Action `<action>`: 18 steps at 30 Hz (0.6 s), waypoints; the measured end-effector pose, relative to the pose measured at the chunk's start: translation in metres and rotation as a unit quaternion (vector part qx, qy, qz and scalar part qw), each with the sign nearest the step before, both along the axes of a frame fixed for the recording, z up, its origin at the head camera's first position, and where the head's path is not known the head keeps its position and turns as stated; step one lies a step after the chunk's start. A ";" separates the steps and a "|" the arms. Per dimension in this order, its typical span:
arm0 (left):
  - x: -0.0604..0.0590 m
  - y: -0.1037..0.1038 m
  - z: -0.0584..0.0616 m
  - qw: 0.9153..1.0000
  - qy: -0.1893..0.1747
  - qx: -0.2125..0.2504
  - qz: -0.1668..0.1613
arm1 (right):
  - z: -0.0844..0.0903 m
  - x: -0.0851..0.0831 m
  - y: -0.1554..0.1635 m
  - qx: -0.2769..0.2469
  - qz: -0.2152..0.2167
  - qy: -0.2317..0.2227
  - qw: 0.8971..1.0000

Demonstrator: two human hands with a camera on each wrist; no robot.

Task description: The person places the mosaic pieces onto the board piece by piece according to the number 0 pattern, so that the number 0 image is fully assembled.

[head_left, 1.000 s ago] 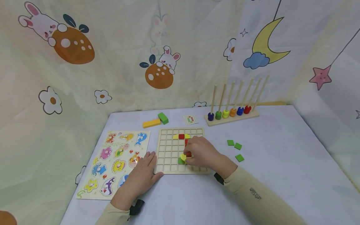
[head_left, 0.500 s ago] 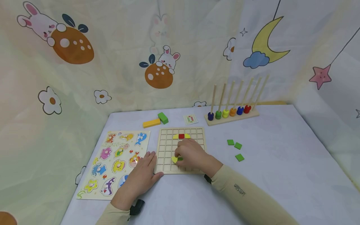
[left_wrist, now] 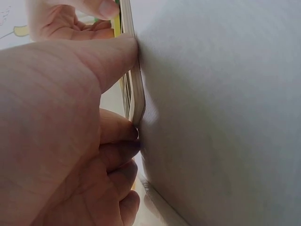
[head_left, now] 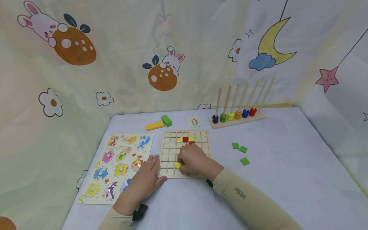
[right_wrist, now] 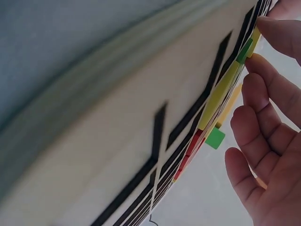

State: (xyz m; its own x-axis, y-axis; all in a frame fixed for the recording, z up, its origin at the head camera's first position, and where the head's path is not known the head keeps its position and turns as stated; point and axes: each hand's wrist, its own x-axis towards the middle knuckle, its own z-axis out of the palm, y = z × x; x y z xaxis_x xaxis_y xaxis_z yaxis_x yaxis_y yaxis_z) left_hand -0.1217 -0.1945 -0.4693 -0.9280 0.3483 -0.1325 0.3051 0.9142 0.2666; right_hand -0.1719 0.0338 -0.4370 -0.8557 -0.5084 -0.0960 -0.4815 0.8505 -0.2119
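Yellow piece (head_left: 177, 165): right hand (head_left: 194, 158) pinches it.
Left hand (head_left: 146, 175), outstretched, touches the board (head_left: 168, 159); sideways pushing could dislodge the green tile (right_wrist: 243, 52).

Grid board (head_left: 169, 155) partly out of sight behind right hand (head_left: 196, 160), head view

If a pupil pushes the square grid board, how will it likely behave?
The grid board is probably stiff, as its wooden-looking edges run straight. Lying flat on the table, it would likely slide, not tip. The small red square near its far edge might jolt loose.
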 end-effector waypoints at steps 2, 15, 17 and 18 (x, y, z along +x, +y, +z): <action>0.000 0.000 0.000 1.000 0.001 0.000 -0.001 | 0.000 0.000 0.000 -0.001 -0.004 -0.001 1.000; 0.001 -0.001 0.001 1.000 0.002 -0.001 -0.003 | -0.002 -0.001 0.001 0.000 -0.008 0.019 1.000; 0.001 -0.001 0.001 1.000 0.001 -0.001 -0.003 | -0.002 -0.001 0.001 0.000 -0.011 0.020 1.000; 0.001 -0.001 0.001 1.000 0.001 -0.001 -0.003 | -0.002 -0.001 0.002 0.000 -0.012 0.020 1.000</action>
State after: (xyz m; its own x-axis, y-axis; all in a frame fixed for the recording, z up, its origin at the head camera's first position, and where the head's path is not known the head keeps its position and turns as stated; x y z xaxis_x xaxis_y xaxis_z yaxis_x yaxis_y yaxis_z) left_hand -0.1207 -0.1950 -0.4683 -0.9264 0.3526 -0.1320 0.3101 0.9134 0.2637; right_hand -0.1730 0.0354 -0.4394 -0.8709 -0.4877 -0.0612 -0.4690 0.8617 -0.1936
